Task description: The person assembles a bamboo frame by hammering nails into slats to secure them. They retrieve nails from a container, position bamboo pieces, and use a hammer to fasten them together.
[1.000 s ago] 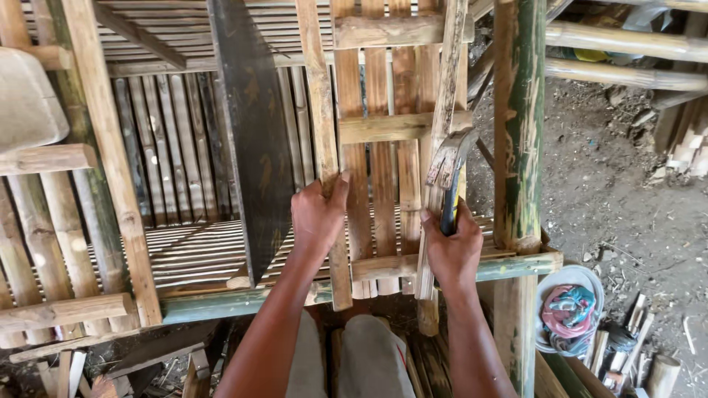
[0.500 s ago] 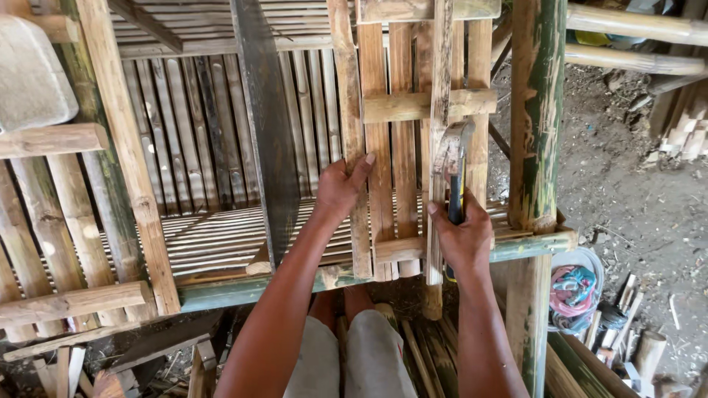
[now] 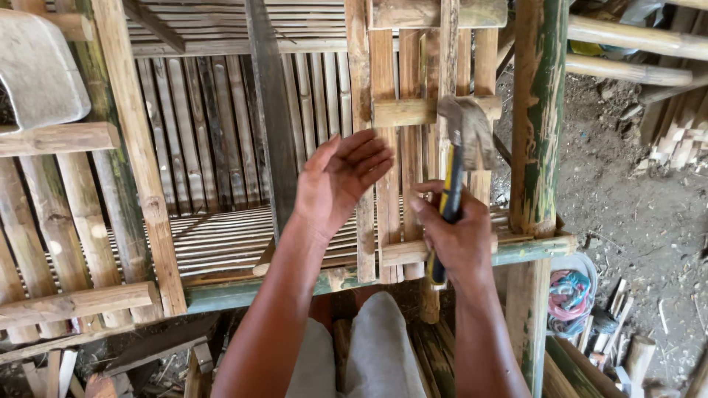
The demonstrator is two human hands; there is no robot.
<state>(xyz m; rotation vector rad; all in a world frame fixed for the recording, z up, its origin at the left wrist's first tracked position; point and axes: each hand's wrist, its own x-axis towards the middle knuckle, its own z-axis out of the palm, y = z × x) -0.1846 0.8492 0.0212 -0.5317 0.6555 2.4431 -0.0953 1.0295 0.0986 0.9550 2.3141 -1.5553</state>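
Left hand: the left hand [image 3: 341, 179] is held open, palm up and fingers spread, empty, just before the bamboo slat panel [image 3: 402, 147].
Right hand: the right hand [image 3: 457, 236] is closed around the hammer [image 3: 456, 158].
Hammer position: held upright against the panel, head uppermost, near the cross-piece [image 3: 413, 112].
Handling: judged top-heavy and rigid; best gripped low on the yellow-and-black handle.
Surroundings: a green bamboo post [image 3: 538, 125] stands just right.

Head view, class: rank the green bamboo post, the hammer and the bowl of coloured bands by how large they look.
1. Green bamboo post
2. Hammer, held in the right hand
3. Bowl of coloured bands, though it lies farther off, so unsure.
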